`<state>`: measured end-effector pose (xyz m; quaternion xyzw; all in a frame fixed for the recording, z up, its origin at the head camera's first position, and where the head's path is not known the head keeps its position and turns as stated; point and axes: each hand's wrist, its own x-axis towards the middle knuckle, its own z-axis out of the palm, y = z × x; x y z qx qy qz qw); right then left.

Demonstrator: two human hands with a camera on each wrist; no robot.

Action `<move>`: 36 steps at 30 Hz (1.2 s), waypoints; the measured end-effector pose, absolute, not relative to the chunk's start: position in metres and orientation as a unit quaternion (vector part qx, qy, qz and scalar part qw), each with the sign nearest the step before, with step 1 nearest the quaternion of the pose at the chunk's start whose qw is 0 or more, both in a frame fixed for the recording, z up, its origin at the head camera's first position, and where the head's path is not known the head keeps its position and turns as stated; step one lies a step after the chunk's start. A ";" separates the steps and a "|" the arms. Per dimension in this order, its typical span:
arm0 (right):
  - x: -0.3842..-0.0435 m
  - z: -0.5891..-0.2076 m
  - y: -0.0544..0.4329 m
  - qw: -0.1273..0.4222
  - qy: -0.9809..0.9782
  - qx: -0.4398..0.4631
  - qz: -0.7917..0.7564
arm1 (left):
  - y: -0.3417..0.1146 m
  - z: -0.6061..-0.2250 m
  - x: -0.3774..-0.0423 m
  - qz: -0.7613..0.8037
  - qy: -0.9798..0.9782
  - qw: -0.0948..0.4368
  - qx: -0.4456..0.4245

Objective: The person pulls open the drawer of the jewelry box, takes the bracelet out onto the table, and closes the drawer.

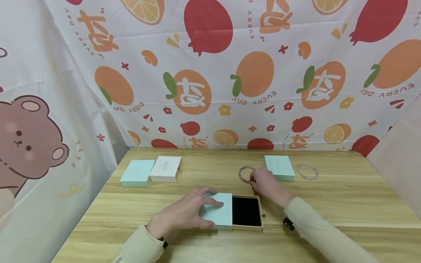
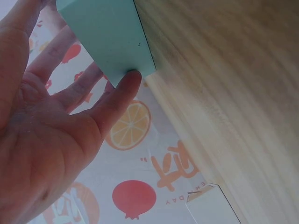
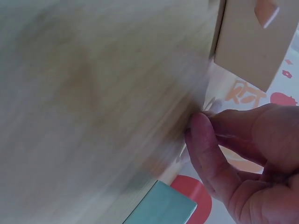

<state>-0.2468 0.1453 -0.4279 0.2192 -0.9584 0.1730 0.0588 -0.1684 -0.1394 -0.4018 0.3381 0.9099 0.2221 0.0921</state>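
The left hand (image 1: 189,210) grips a turquoise cardboard box (image 1: 224,215); beyond it, the right hand (image 1: 264,184) pinches a round grey bangle (image 1: 240,174). Only the head view shows the box's black lining (image 1: 246,212); white cloth (image 1: 220,86) behind reads "EVERY DAY".

The head camera, which I monitored from a distance, looked forward and down from above and behind the left hand (image 1: 185,212) and right hand (image 1: 268,186), the widest and farthest of my views. The left-wrist camera sat close to its palm, facing past the thumb (image 2: 117,100) toward the printed cloth (image 2: 170,116), its picture rolled so the tabletop (image 2: 215,88) filled the right side. My right-wrist camera, also close, faced past the fingertips (image 3: 202,130), tabletop at picture left. Head and left-wrist views shared the pale-green box (image 1: 224,213) at the left hand; head and right-wrist views shared the drawer (image 1: 247,212) beside the right.
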 end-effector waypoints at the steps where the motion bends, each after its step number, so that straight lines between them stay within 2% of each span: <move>1: -0.247 -0.428 0.145 0.062 -0.958 0.219 0.172 | -0.139 -0.402 -0.168 0.222 0.910 0.094 0.336; 8: -0.247 -0.429 0.142 0.077 -0.961 0.213 0.157 | -0.139 -0.400 -0.168 0.222 0.911 0.094 0.335; 24: -0.245 -0.429 0.143 0.074 -0.963 0.199 0.163 | -0.139 -0.401 -0.168 0.221 0.912 0.096 0.333; 36: -0.203 -0.418 0.164 0.056 -0.935 0.221 0.272 | -0.140 -0.402 -0.169 0.206 0.910 0.085 0.351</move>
